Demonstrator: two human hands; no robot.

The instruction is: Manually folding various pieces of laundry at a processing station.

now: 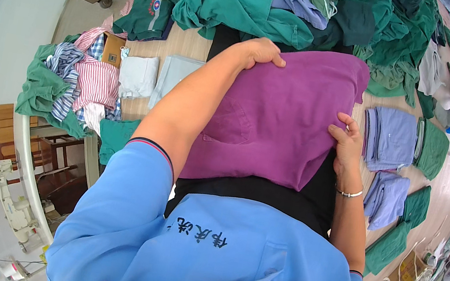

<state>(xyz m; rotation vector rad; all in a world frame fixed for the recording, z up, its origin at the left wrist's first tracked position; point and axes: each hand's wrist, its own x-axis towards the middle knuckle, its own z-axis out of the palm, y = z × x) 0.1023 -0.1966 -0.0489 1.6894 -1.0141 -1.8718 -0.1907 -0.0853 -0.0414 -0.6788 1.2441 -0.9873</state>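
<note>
A purple cotton garment (275, 104) with a stitched patch pocket is spread between my two hands above my lap, partly over black cloth. My left hand (263, 54) pinches its upper left edge, fingers curled and thumb along the fabric. On the other side my right hand (347, 137), with a metal bracelet at the wrist, holds the right edge between thumb and fingers. Just beyond the purple cloth lies a heap of green garments (246, 7) with lavender ones among them. The garment's lower left part is hidden behind my left forearm.
Folded lavender garments (393, 138) and folded green garments (432, 149) lie at the right. At the left are folded pale cloths (138, 77), a folded dark green garment (145, 17) and a pile of striped clothes (96, 80). A sewing machine (12, 199) stands lower left.
</note>
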